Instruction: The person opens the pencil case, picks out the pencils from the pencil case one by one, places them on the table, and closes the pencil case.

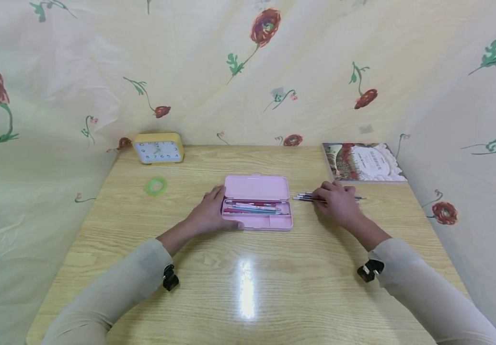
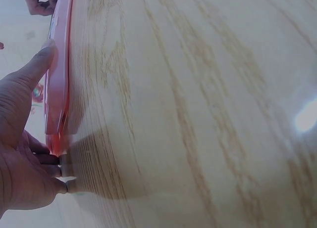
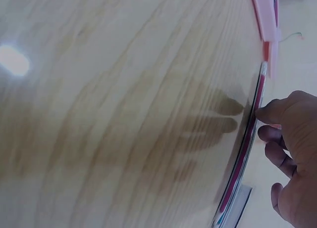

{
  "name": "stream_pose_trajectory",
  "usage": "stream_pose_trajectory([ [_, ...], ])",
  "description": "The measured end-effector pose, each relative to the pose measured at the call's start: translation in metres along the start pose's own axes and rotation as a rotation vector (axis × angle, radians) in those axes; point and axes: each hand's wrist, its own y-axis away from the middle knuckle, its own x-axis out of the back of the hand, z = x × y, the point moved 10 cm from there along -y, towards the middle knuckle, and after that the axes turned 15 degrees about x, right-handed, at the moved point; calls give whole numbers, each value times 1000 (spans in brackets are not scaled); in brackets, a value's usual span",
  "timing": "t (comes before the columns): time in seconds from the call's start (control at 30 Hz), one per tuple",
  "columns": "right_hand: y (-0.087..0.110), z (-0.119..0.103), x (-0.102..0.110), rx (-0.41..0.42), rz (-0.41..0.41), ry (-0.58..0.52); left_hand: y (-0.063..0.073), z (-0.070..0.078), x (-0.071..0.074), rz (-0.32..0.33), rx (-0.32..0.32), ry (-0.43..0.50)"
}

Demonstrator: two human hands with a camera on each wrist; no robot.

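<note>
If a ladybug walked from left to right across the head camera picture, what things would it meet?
Yellow clock → open pink pencil case → pencils held by the right hand → book.

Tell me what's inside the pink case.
Inside the pink case, several slim pens or pencils lie along the side nearer the open lid. Anything beneath them is covered.
</note>
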Motion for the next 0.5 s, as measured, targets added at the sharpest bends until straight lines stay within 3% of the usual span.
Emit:
stream_pose_trajectory([
  [0.5, -48, -67, -20, 113, -24, -76, 2, 0, 1, -1, 6, 20],
])
